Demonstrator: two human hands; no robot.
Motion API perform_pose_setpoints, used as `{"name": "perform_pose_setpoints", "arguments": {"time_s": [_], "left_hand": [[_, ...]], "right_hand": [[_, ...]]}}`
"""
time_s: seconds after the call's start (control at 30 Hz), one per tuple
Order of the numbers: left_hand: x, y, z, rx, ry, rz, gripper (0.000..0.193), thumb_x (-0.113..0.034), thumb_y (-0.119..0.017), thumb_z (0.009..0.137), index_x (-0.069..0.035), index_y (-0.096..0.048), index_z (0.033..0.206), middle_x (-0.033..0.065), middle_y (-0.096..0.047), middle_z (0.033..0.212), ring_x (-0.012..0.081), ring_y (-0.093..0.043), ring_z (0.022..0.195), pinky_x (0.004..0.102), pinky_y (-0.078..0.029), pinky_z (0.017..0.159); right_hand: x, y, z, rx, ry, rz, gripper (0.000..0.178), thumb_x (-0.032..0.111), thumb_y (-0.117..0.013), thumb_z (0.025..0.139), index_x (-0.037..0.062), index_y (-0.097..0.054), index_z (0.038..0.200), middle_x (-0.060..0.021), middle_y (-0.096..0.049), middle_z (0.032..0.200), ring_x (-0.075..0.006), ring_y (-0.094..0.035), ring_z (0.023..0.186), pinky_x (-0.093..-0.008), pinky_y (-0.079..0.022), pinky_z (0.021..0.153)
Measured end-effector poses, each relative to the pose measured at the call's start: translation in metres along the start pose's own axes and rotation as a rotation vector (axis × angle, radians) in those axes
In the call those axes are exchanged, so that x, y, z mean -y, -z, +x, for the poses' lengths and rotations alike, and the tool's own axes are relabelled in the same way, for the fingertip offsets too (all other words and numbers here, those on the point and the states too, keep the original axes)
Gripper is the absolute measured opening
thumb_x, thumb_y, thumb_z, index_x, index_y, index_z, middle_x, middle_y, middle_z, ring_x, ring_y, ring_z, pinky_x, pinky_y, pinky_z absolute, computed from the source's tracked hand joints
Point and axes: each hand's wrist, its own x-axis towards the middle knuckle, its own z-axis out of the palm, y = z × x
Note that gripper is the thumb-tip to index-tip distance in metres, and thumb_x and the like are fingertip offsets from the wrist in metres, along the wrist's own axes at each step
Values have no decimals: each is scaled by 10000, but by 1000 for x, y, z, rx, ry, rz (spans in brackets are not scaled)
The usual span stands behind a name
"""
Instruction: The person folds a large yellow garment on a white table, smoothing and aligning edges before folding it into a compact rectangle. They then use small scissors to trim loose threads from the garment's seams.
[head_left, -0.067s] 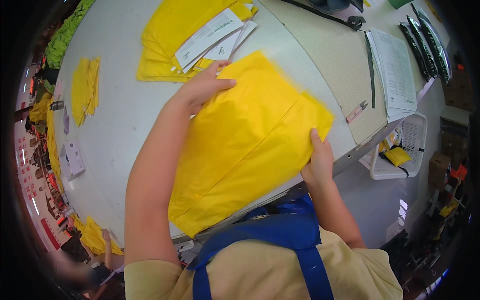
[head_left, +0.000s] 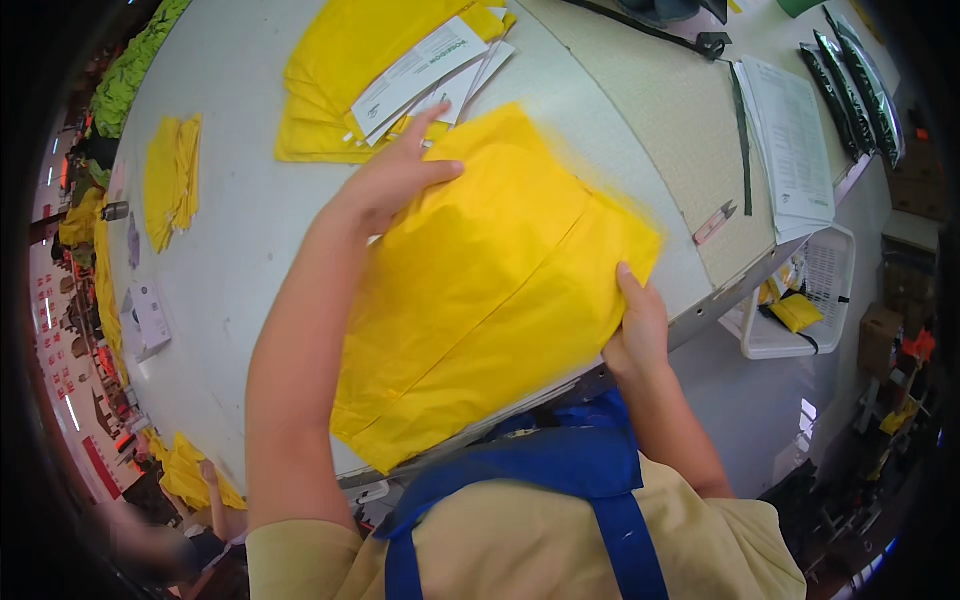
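Observation:
Across the near part of the table lies a folded yellow garment (head_left: pixel 480 290), smooth, with a long slanting seam; its upper and right edges are blurred. At its upper left edge is my left hand (head_left: pixel 400 180), thumb on top, index finger stretched away and the other fingers partly hidden beneath. My right hand (head_left: pixel 640 320) grips the right edge, thumb on top and fingers underneath. Just beyond my left hand, a stack of yellow garments (head_left: pixel 330 90) bears white printed cards (head_left: pixel 420 80).
A smaller yellow bundle (head_left: pixel 172 185) and a white box (head_left: pixel 146 320) are at left. To the right are thread snips (head_left: pixel 714 222), papers (head_left: pixel 790 150), dark shiny packets (head_left: pixel 850 90) and a white basket (head_left: pixel 835 280) below the table edge. Another person's hand (head_left: pixel 209 472) is at lower left.
My left hand has shifted slightly left, its index finger lifting away from the garment. The garment has moved a little left, and my right hand still holds its edge.

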Motion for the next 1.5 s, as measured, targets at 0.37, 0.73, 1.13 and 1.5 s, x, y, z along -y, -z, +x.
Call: {"name": "perform_pose_setpoints", "arguments": {"time_s": [0.37,0.73,1.13,1.5], "left_hand": [[-10,27,25,370,144,46,418,-340,-699,779,-75,-611,1090,28,-589,1039,122,-544,933,261,-441,831],[16,19,54,228,-123,501,421,-265,-751,719,-57,-603,1054,73,-600,1018,197,-562,960,307,-447,824],[119,2,-103,-692,-637,644,547,-167,-704,770,-77,-472,1257,148,-434,1348,346,-400,1231,430,-314,1048],[389,-125,-301,-1166,108,-188,753,-92,-775,685,-31,-391,1329,197,-443,1270,351,-490,1122,370,-437,918]], "right_hand": [[-4,39,39,153,-519,206,363,118,-424,956,-59,-438,1273,-196,-550,1251,-297,-578,1111,-398,-467,967],[31,23,33,-11,773,-1359,399,262,-494,938,-8,-469,1230,-142,-582,1006,-231,-576,934,-345,-468,851],[21,-40,112,341,574,-1903,379,364,-543,900,28,-556,1076,-222,-637,951,-389,-600,909,-454,-469,761],[13,-44,119,357,933,-1997,253,228,-525,942,21,-490,802,-180,-536,707,-317,-516,664,-365,-420,630]]}}
